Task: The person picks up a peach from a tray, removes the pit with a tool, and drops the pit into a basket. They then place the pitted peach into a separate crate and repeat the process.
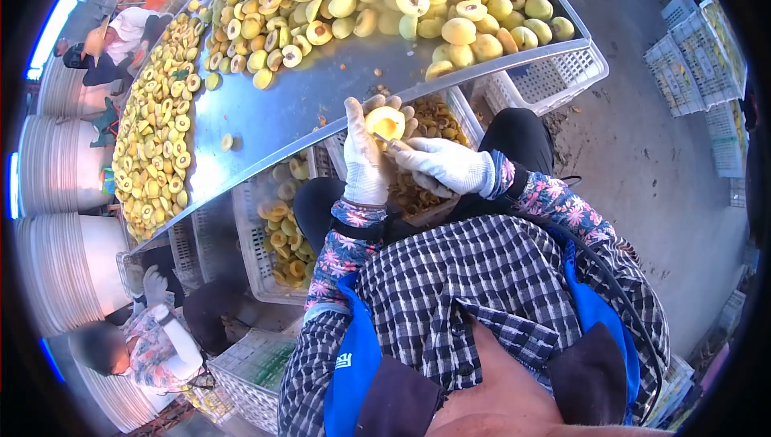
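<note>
My left hand (368, 152), in a white glove with a stained palm, is turned up and cups a yellow peach half (385, 123), hollow side showing. My gloved right hand (446, 165) is closed on a small thin metal tool (381, 138), whose tip meets the peach half's lower edge. Its handle is hidden inside the fist. Both hands are over my lap, just in front of the metal table's edge. Below them a crate (466, 112) holds brown pits and scraps.
Heaped peach halves (337, 3) and a long row of yellow halves (157, 128) lie on the metal table (265, 120). A white crate (261, 276) of halves stands left of my knee. Another white crate (554, 87) is under the table's right end. Two other people sit at the left.
</note>
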`<state>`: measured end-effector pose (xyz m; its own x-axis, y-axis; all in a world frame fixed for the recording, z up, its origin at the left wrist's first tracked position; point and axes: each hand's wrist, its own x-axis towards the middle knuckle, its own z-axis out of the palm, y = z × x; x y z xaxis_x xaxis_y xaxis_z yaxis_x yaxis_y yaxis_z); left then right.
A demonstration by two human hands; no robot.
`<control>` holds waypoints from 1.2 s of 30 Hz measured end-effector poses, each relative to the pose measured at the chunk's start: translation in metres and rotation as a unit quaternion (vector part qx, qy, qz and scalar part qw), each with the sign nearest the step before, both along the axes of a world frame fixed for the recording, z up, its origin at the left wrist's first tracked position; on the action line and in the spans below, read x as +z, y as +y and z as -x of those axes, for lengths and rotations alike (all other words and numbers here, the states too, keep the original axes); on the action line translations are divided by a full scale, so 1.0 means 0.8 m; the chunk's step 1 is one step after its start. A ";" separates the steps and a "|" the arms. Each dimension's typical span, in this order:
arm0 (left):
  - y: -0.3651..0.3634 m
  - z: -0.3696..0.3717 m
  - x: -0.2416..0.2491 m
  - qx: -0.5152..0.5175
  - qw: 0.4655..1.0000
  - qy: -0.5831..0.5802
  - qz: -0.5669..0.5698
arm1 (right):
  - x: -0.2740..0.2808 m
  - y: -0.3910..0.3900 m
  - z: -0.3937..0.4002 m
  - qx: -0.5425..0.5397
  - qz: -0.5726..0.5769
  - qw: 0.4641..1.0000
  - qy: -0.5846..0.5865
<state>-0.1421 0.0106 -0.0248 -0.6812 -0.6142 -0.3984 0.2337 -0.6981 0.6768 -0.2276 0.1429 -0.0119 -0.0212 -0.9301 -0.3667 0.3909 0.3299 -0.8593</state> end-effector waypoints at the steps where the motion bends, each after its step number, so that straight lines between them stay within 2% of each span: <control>1: 0.003 -0.001 0.003 0.005 1.000 -0.002 0.009 | -0.002 -0.001 -0.002 0.000 0.000 1.000 -0.001; 3: 0.006 -0.002 0.009 0.009 1.000 0.002 0.022 | -0.009 -0.001 -0.008 0.017 -0.011 0.992 -0.122; 5: 0.006 -0.001 0.010 0.011 1.000 0.018 0.010 | -0.010 0.001 -0.010 0.007 -0.026 0.986 -0.162; 7: 0.008 -0.001 0.008 0.007 0.999 0.035 0.008 | -0.013 0.004 -0.008 0.026 -0.037 0.956 -0.291; 8: 0.008 0.000 0.008 0.005 0.999 0.053 0.007 | -0.013 0.006 -0.006 0.024 -0.037 0.956 -0.291; 10: 0.010 0.002 0.010 -0.001 0.998 0.058 -0.013 | -0.012 0.008 -0.002 0.075 -0.027 0.907 -0.415; 14: 0.003 -0.004 0.023 -0.006 0.999 0.037 -0.028 | -0.014 0.028 0.007 0.076 -0.017 0.925 -0.373; 15: -0.015 -0.014 0.016 -0.014 0.999 0.027 0.020 | -0.014 0.037 0.012 0.097 -0.003 0.957 -0.272; 16: -0.028 -0.035 0.016 -0.012 0.988 -0.018 0.155 | -0.013 0.040 0.018 0.128 -0.019 0.983 -0.127; 17: -0.035 -0.065 0.030 0.000 0.794 -0.121 0.596 | -0.014 0.043 0.024 0.159 -0.038 0.986 0.021; 18: -0.064 -0.094 0.043 -0.065 0.774 -0.239 0.583 | -0.063 0.051 0.020 0.125 0.126 0.912 0.370; 19: -0.098 -0.130 0.048 -0.140 0.620 -0.327 0.699 | -0.021 0.046 0.020 0.228 -0.079 0.873 0.425; 20: -0.123 -0.158 0.042 -0.151 0.657 -0.428 0.602 | -0.029 0.048 0.019 0.225 -0.062 0.875 0.423; 21: -0.141 -0.179 0.040 -0.138 0.542 -0.551 0.620 | -0.048 0.051 0.015 0.223 -0.046 0.878 0.421; 22: -0.146 -0.185 0.044 -0.112 0.490 -0.578 0.643 | -0.076 0.054 0.011 0.200 0.005 0.894 0.401; 23: -0.150 -0.184 0.048 -0.084 0.435 -0.602 0.664 | -0.033 0.047 0.012 0.244 -0.067 0.875 0.413; 24: -0.152 -0.169 0.049 -0.081 0.434 -0.600 0.667 | -0.051 0.046 0.010 0.209 -0.025 0.884 0.417; 26: -0.151 -0.106 0.044 -0.044 0.636 -0.363 0.680 | -0.083 0.045 0.003 0.173 0.019 0.888 0.425; 27: -0.122 -0.059 0.074 -0.089 0.727 -0.348 0.585 | -0.086 0.044 0.003 0.172 0.020 0.887 0.427; 28: -0.111 -0.019 0.070 -0.081 0.744 -0.269 0.607 | -0.087 0.043 0.003 0.169 0.022 0.886 0.431; 29: -0.123 0.022 0.052 -0.126 0.750 -0.271 0.590 | -0.068 0.043 0.003 0.180 0.000 0.881 0.438; 30: -0.133 0.066 0.024 -0.123 0.787 -0.227 0.560 | -0.070 0.043 0.002 0.182 0.001 0.880 0.439; 31: -0.134 0.107 0.015 -0.132 0.754 -0.239 0.597 | -0.071 0.044 0.000 0.186 0.002 0.878 0.441; 32: -0.113 0.142 0.034 -0.161 0.807 -0.240 0.515 | -0.059 0.044 0.000 0.191 -0.012 0.881 0.432; 33: -0.103 0.169 0.044 -0.181 0.797 -0.279 0.504 | -0.082 0.046 -0.003 0.173 0.026 0.893 0.414; 34: -0.142 0.215 -0.022 -0.151 0.745 -0.283 0.585 | -0.071 0.046 -0.002 0.186 0.011 0.893 0.408; 35: -0.138 0.237 -0.029 -0.167 0.721 -0.307 0.598 | -0.061 0.047 -0.001 0.200 -0.004 0.893 0.402; 36: -0.113 0.236 -0.008 -0.140 0.694 -0.315 0.632 | -0.067 0.048 -0.002 0.187 0.012 0.904 0.384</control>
